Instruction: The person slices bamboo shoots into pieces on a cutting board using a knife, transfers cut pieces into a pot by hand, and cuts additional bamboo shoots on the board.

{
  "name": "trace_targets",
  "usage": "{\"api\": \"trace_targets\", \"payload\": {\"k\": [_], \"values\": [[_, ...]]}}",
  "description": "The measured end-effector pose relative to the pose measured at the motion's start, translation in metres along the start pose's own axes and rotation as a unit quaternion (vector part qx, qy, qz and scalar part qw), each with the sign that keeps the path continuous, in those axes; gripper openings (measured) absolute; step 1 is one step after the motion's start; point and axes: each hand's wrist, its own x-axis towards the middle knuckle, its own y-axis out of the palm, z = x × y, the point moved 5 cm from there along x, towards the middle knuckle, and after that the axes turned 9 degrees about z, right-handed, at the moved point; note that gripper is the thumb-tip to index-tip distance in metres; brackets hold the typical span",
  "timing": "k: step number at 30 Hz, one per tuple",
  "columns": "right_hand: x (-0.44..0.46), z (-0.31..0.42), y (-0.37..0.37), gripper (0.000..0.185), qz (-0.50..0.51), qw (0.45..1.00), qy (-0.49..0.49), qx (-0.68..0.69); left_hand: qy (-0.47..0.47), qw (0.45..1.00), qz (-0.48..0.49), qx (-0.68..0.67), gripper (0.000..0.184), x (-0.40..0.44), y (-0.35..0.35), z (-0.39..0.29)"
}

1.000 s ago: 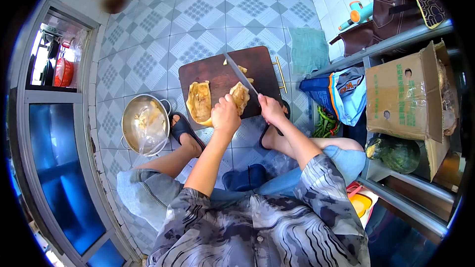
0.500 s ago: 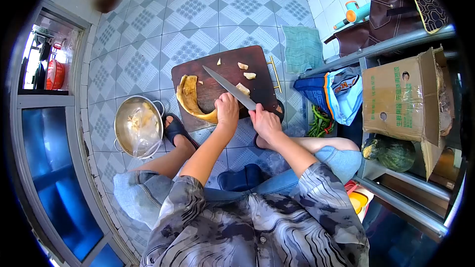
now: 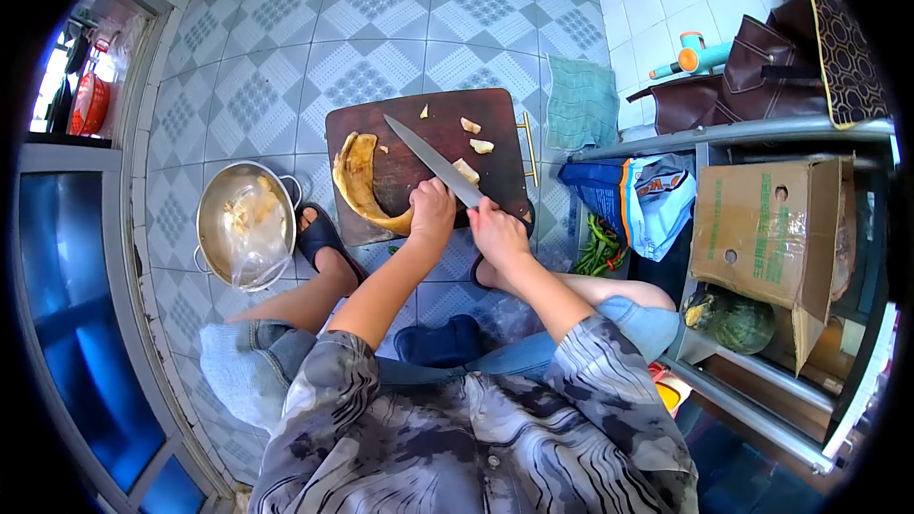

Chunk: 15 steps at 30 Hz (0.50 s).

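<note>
A dark reddish-brown cutting board [image 3: 395, 171] lies on the floor between my feet. Along its left side curls a thick yellow-brown strip of food [image 3: 357, 181], its exact kind unclear. My left hand [image 3: 433, 211] is closed over the strip's near end, fingers bent beside the blade. In my right hand [image 3: 497, 230] is the handle of a large kitchen knife [image 3: 424, 154], its blade slanting away to the upper left across the board. Pale cut pieces [image 3: 483, 147] lie right of the blade, and one piece [image 3: 466, 171] sits close against it. The blade's near edge is partly hidden by my fingers.
Left of the board stands a metal pot [image 3: 208, 233] holding pale pieces and a clear plastic bag [image 3: 267, 246]. To the right are green peppers [image 3: 602, 246], a blue-and-white bag [image 3: 657, 205], a cardboard box [image 3: 752, 228] and a dark green squash [image 3: 743, 322]. A dark slipper-like object [image 3: 440, 341] lies beneath me.
The view has shifted slightly. Both hands, the knife and the strip keep nearly the same places on the board, and no new piece shows.
</note>
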Motion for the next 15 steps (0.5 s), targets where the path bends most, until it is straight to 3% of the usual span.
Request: {"api": "trace_targets", "payload": {"k": [4, 11, 15], "values": [[0.027, 0.017, 0.004, 0.034, -0.018, 1.000, 0.003, 0.023, -0.004, 0.998, 0.064, -0.012, 0.023, 0.004, 0.005, -0.002], [-0.034, -0.030, 0.029, 0.032, -0.004, 0.999, 0.050, -0.009, -0.029, 0.998, 0.044, -0.021, 0.025, 0.006, 0.011, -0.004], [-0.008, -0.014, 0.014, 0.032, -0.030, 0.999, 0.013, -0.003, -0.015, 0.999, 0.046, -0.005, 0.024, 0.008, 0.010, -0.003]]}}
